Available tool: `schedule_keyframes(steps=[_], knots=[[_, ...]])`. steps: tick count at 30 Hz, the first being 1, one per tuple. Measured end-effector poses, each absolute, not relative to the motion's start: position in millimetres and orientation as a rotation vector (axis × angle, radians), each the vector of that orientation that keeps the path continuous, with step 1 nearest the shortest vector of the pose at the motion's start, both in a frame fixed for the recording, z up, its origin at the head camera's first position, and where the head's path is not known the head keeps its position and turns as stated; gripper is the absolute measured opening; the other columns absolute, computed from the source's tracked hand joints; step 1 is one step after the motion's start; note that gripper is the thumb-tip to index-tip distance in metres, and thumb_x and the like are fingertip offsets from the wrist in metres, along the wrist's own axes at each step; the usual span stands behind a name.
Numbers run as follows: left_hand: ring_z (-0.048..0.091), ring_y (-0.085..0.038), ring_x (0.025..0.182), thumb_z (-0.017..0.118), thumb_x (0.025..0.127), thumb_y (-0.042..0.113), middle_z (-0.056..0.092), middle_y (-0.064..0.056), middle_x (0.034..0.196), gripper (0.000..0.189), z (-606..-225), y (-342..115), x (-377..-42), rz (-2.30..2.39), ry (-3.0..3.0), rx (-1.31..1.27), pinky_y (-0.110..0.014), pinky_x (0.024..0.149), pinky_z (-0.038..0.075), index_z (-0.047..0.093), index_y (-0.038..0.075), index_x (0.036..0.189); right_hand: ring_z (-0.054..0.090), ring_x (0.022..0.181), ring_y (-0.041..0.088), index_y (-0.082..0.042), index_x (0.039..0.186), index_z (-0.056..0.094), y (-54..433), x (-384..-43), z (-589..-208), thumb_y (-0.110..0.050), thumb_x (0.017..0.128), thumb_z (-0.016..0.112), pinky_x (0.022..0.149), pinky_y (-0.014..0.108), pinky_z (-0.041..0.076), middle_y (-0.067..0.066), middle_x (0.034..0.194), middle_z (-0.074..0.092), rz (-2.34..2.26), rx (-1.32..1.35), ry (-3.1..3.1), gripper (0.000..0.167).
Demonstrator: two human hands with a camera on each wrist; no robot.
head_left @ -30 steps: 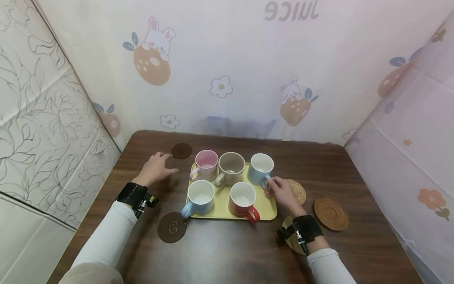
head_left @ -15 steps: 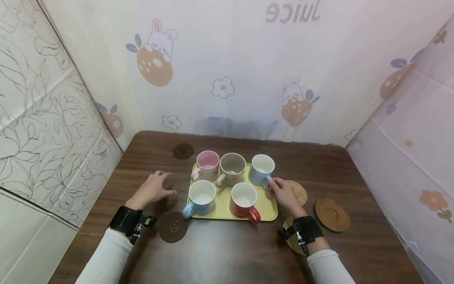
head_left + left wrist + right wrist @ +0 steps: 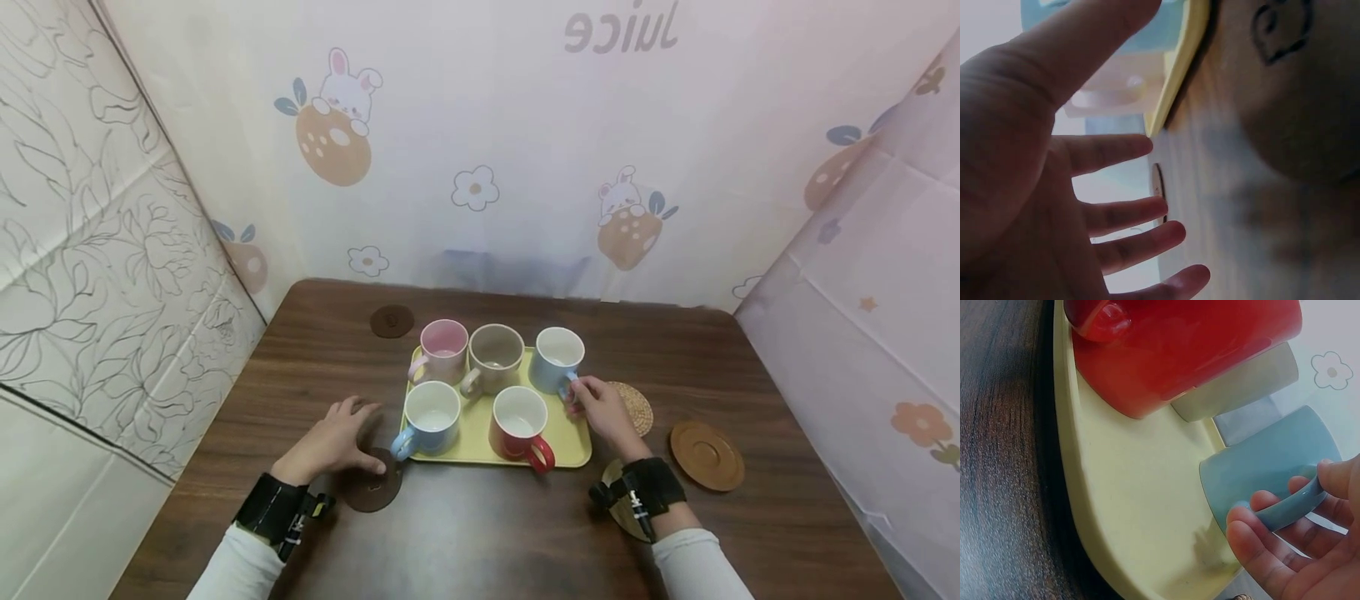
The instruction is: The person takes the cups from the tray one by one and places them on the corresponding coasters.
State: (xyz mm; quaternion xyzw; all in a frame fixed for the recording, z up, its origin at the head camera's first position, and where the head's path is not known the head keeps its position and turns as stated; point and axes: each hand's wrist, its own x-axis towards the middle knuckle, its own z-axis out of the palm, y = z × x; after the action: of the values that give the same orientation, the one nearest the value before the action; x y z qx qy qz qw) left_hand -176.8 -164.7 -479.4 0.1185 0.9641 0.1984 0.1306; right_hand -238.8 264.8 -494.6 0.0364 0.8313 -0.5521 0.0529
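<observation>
- Pinching a pale blue mug [image 3: 552, 368] by its handle [image 3: 1291, 510]: the right hand [image 3: 606, 412].
- That mug stands on the yellow tray [image 3: 472, 437], far right corner.
- The left hand [image 3: 328, 444] spreads its fingers [image 3: 1138, 247] over a dark coaster [image 3: 375, 495] beside the tray.

This looks like a small screened-off corner fitted out for recording, homely in its dressing; whether it lies inside a home cannot be told. Behind the wood-grain table [image 3: 465, 533], at twelve o'clock, hangs a pale sheet [image 3: 540, 108] printed with rabbits, flowers and a mirrored "Juice", with a line-drawn floral panel [image 3: 90, 217] at ten o'clock and a pinkish flowered sheet [image 3: 862, 275] at two. Everyday mugs [image 3: 517, 437] and coasters [image 3: 707, 456] add the household note, the black wrist straps [image 3: 654, 486] with cameras the recording one.
</observation>
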Motion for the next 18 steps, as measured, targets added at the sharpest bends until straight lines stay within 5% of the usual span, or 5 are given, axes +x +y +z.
schedule_keyframes(steps=[9, 18], knots=[[0.043, -0.043, 0.128, 0.088, 0.062, 0.052, 0.046, -0.022, 0.141, 0.1, -497, -158, -163, 0.469, 2.822, 0.366, -0.064, 0.094, 0.043, 0.05, 0.001, 0.14, 0.065, 0.076, 0.017, 0.012, 0.108, 0.058, 264, -239, -494, -0.019, 0.104, 0.047, 0.072, 0.032, 0.058, 0.018, 0.093, 0.064, -1.683, 0.128, 2.527, 0.033], [0.05, -0.034, 0.112, 0.089, 0.067, 0.039, 0.054, -0.017, 0.121, 0.079, -499, -154, -160, 0.473, 2.886, 0.374, -0.052, 0.086, 0.049, 0.059, 0.0, 0.129, 0.065, 0.081, 0.022, 0.009, 0.11, 0.058, 265, -238, -495, -0.022, 0.105, 0.046, 0.073, 0.03, 0.058, 0.02, 0.097, 0.063, -1.649, 0.142, 2.538, 0.034]])
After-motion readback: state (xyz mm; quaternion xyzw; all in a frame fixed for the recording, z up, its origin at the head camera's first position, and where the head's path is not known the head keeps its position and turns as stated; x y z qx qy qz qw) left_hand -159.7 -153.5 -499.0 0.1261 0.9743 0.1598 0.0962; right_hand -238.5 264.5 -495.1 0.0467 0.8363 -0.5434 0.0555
